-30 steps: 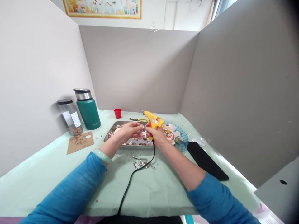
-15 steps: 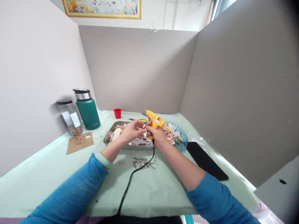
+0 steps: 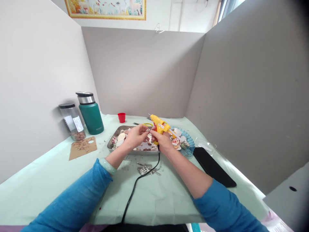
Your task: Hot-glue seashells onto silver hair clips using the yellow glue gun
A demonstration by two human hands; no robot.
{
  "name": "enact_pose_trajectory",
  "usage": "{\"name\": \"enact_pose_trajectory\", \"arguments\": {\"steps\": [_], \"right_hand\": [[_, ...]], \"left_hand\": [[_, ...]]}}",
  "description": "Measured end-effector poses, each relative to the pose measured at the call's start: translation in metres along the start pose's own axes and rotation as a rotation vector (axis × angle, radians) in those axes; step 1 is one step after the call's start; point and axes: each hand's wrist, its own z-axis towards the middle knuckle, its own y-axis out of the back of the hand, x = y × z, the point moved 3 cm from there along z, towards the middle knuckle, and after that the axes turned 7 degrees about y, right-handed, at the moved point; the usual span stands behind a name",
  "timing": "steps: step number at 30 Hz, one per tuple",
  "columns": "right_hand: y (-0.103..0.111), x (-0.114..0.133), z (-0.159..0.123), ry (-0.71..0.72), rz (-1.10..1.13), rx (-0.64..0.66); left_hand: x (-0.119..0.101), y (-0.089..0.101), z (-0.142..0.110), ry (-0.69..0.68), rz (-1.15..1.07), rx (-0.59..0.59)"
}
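Observation:
My right hand (image 3: 162, 140) is wrapped round the grip of a yellow glue gun (image 3: 159, 125), whose black cord (image 3: 135, 188) trails toward me across the table. The gun's nozzle points left at my left hand (image 3: 135, 137). That hand is closed in a pinch on a small piece I cannot make out, held above a steel tray (image 3: 113, 140) filled with shells. Both hands meet over the tray's right end.
A blue glass plate (image 3: 189, 141) with more shells sits right of the tray. Several metal clips (image 3: 147, 169) lie in front. A black phone (image 3: 212, 166) is at right. A green flask (image 3: 91, 113), clear jar (image 3: 71, 120), brown card (image 3: 83, 146), red cup (image 3: 121, 117) and yellow scissors (image 3: 144, 123) stand left and behind.
Both hands have shifted only slightly; the glue gun tip stays at the pinched piece. My left arm has moved a little to the right.

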Motion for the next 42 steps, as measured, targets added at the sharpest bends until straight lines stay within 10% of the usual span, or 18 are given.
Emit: {"name": "enact_pose_trajectory", "arguments": {"steps": [17, 42], "right_hand": [[0.0, -0.001, -0.002, 0.041, -0.135, -0.028], [0.003, -0.009, 0.001, 0.039, -0.195, 0.029]], "left_hand": [[0.008, 0.005, 0.002, 0.223, -0.216, 0.144], [0.008, 0.005, 0.005, 0.171, -0.049, 0.021]]}}
